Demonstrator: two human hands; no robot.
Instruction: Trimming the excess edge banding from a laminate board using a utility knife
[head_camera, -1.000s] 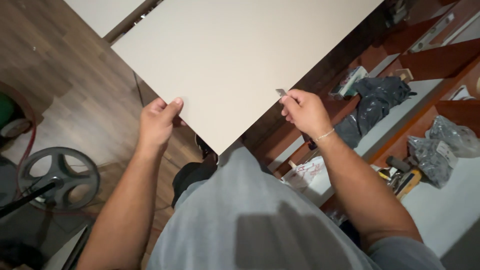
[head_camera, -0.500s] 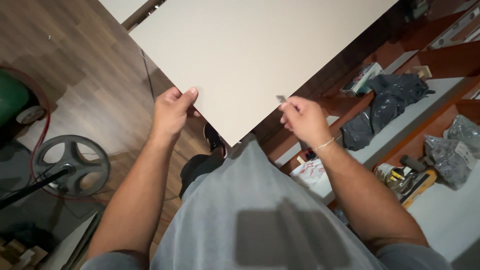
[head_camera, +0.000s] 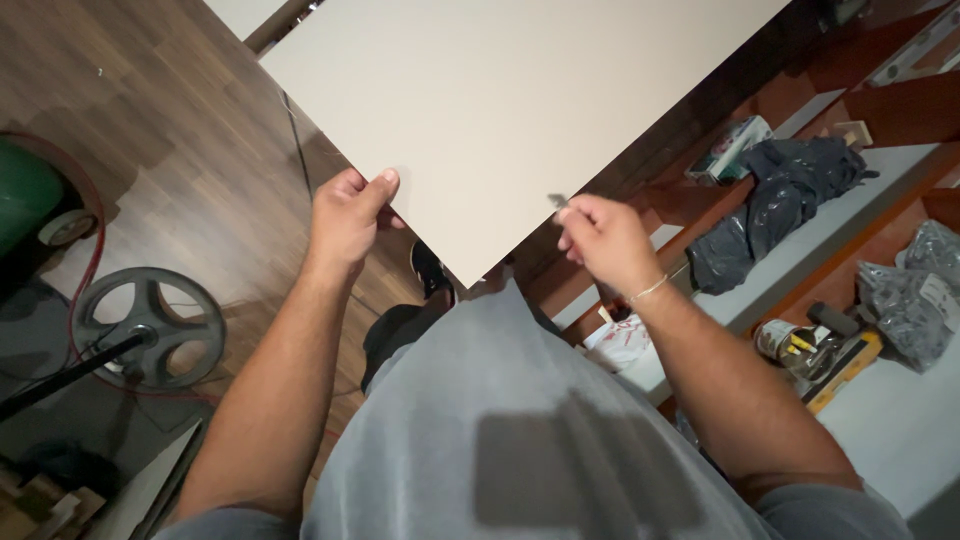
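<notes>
A large cream-white flat panel (head_camera: 520, 110) fills the upper middle of the view, one corner pointing toward my body. My left hand (head_camera: 345, 222) grips its near left edge, thumb on top. My right hand (head_camera: 605, 240) hovers at the near right edge, fingers pinched on a small metal piece (head_camera: 557, 200) that touches or nearly touches the panel. A thin bracelet sits on my right wrist. My grey shirt fills the bottom of the view.
A dark wood floor (head_camera: 180, 130) lies to the left, with a grey spoked wheel (head_camera: 150, 325), a red hose and a green tank (head_camera: 25, 195). To the right are shelves with black plastic bags (head_camera: 790, 190), clear bags and small tools (head_camera: 830, 345).
My left hand has slid along the panel's edge toward the near corner. My right hand stays pinched on the small metal piece. The view has shifted slightly.
</notes>
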